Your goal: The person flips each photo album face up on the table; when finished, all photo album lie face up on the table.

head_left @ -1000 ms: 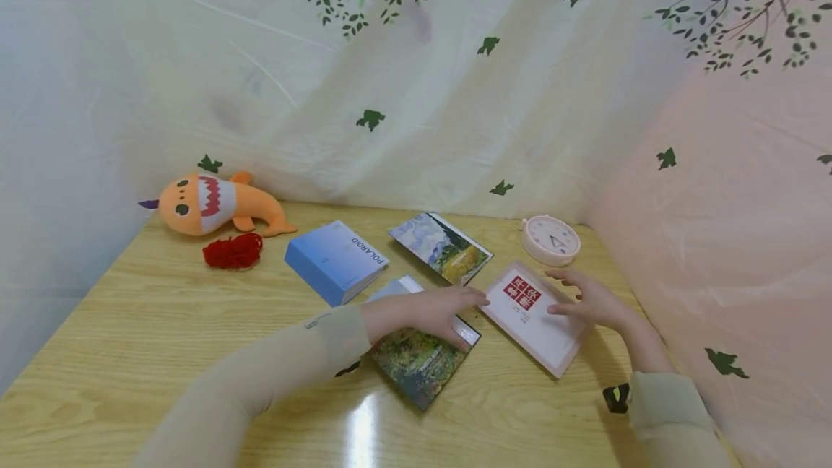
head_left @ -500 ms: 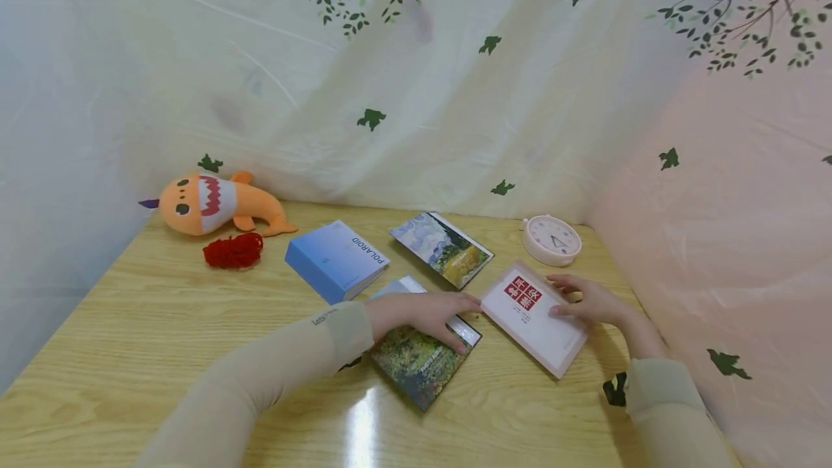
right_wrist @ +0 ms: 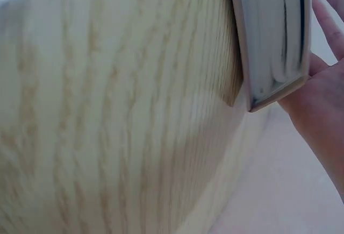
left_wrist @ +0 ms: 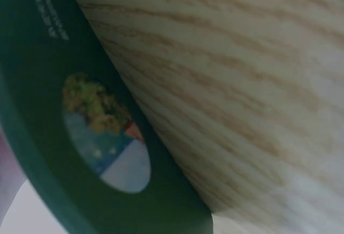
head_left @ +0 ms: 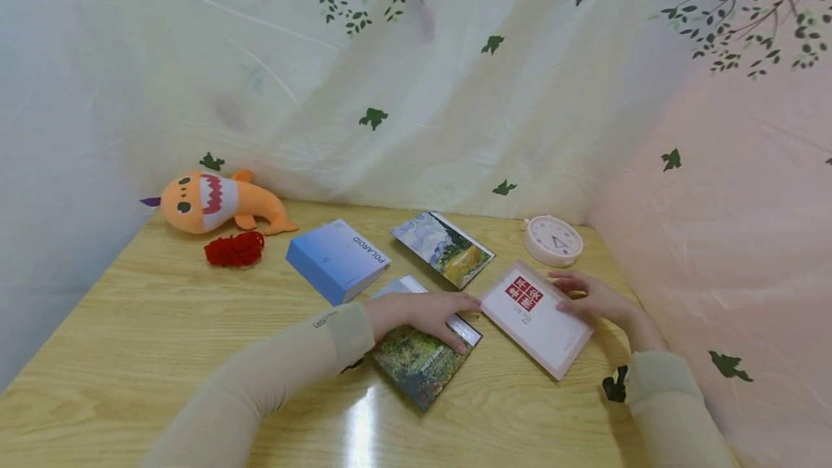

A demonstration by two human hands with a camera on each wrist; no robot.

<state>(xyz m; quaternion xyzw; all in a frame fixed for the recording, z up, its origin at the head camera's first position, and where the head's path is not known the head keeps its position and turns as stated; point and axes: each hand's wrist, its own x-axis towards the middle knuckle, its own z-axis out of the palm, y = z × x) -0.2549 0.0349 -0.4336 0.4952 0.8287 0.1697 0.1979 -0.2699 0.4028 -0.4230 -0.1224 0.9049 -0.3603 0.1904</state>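
My left hand lies with fairly straight fingers over a book with a garden painting on its cover. Its fingertips reach the left corner of a white book with a pink border and red printed squares. At that book's right side is my right hand, its thumb over the cover and its other fingers extended past the far edge. The right wrist view shows the page edges of the white book with the fingers spread beside it. Up close in the left wrist view is the painting book's dark green spine.
Behind lie a blue POLAROID box and a landscape-painting book. A pink round clock stands near the right wall. Red yarn and an orange plush shark sit back left on the wooden table.
My right thumb has shifted slightly right over the white book's cover. My left fingertips have drawn back a little from over that book to its corner. The other things have stayed put.
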